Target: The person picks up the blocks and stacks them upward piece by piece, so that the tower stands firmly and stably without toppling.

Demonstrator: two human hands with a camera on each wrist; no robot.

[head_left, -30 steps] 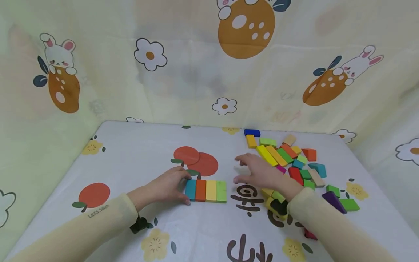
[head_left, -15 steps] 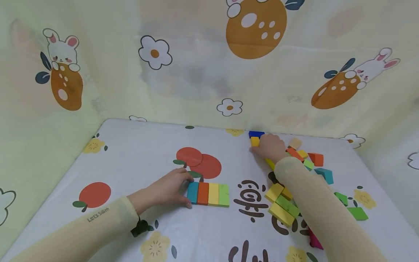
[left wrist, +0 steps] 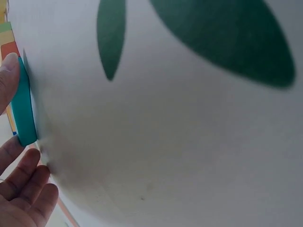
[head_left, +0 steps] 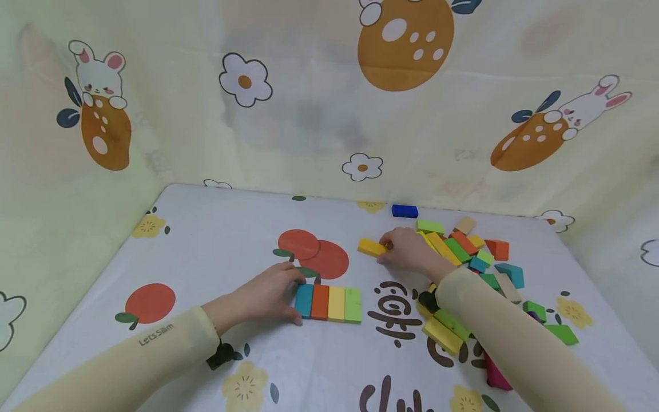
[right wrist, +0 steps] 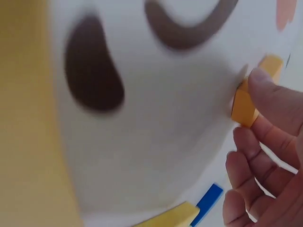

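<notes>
The yellow block is beyond the row of four blocks and past its right end, pinched at one end between the right hand's thumb and fingers; whether it is lifted off the tabletop is hard to tell. For so small a piece, a light but firm pinch should serve best, enough to stop it pivoting, with its free end level and clear of the row, whose blocks would probably slide if knocked. The left hand, at the row's left end, holds the teal block between thumb and fingers; gentle pressure there should steady the row without skewing it. As for pose, the right sleeve slants in over the loose blocks right of the row, so a raised forearm would be less likely to drag them. The right hand's other fingers curl loosely, apart from the block. The left forearm comes in low from left of the row, thumb at its near edge, fingers at its far edge.
</notes>
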